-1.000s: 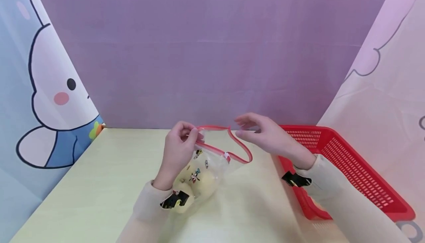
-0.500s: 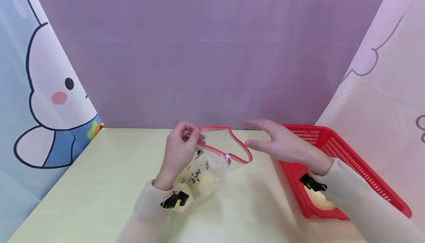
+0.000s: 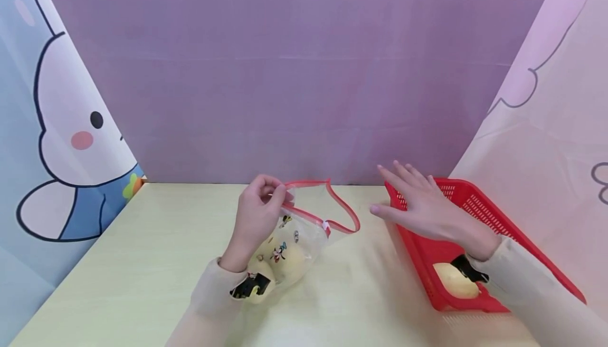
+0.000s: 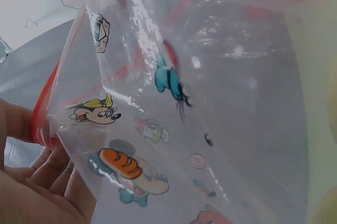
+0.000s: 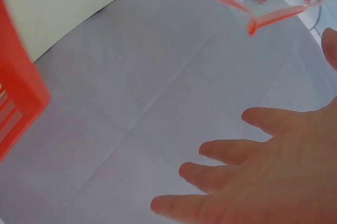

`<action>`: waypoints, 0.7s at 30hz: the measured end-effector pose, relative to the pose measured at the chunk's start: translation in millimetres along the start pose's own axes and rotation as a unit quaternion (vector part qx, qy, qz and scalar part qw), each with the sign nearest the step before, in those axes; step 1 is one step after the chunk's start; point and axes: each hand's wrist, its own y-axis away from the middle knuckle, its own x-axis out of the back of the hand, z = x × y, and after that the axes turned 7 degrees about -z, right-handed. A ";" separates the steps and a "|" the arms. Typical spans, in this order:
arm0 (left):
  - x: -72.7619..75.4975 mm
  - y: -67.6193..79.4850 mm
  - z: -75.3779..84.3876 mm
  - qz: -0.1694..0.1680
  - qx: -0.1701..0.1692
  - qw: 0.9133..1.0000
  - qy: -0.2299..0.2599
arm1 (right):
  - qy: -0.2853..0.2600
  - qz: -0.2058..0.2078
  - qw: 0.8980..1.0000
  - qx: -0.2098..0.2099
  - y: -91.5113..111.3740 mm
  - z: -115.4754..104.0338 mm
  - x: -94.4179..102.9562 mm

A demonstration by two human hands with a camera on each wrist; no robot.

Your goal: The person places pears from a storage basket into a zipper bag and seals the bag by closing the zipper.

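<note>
My left hand (image 3: 258, 207) pinches the rim of a clear zipper bag (image 3: 304, 231) printed with cartoon figures. The bag's red-edged mouth gapes toward the right, with a white-and-red slider on its near edge. Pale yellow, rounded things lie inside the bag, partly behind my left wrist; their kind is hard to tell through the plastic. In the left wrist view the printed plastic (image 4: 142, 129) fills most of the picture. My right hand (image 3: 423, 210) is spread, holding nothing, above the left side of a red basket (image 3: 423, 273). A pale yellow, potato-like thing (image 3: 456, 281) lies in that basket.
The basket stands at the right of the light yellow table (image 3: 152, 262), partly covered by my right forearm. A purple cloth (image 3: 304, 73) hangs behind the table, and printed cloths flank both sides.
My right hand has moved right, away from the bag's mouth to over the basket, and its fingers have spread. The pale thing in the basket has come into sight. My left hand stays put.
</note>
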 end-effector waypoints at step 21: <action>-0.5 0.2 0.7 0.002 0.000 1.000 0.000 | 0.019 0.006 0.997 -0.076 29.6 64.7 -3.1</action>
